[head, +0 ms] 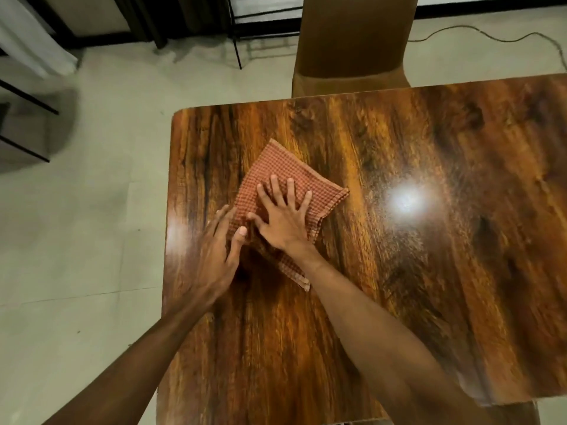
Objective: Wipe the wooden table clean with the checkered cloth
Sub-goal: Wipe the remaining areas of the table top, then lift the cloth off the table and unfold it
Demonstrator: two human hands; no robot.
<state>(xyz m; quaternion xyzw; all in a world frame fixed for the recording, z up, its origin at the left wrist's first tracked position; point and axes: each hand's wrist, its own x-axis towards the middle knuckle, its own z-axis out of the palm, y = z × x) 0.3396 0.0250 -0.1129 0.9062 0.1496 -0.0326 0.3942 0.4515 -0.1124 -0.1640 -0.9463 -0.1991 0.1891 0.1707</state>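
A folded red-and-cream checkered cloth [285, 173] lies flat on the glossy wooden table [429, 240], toward its left side. My right hand [283, 217] presses down on the cloth's middle with fingers spread wide. My left hand [219, 250] rests beside it at the cloth's left edge, its fingertips and thumb touching the fabric; whether they pinch the fabric I cannot tell. A narrow corner of the cloth sticks out below my right wrist.
A brown covered chair [352, 47] stands at the table's far edge. The table's left edge [168, 228] drops to a pale tiled floor. A black metal rack [264, 23] and a cable [491, 35] are on the floor beyond. A lamp's glare shines right of the cloth.
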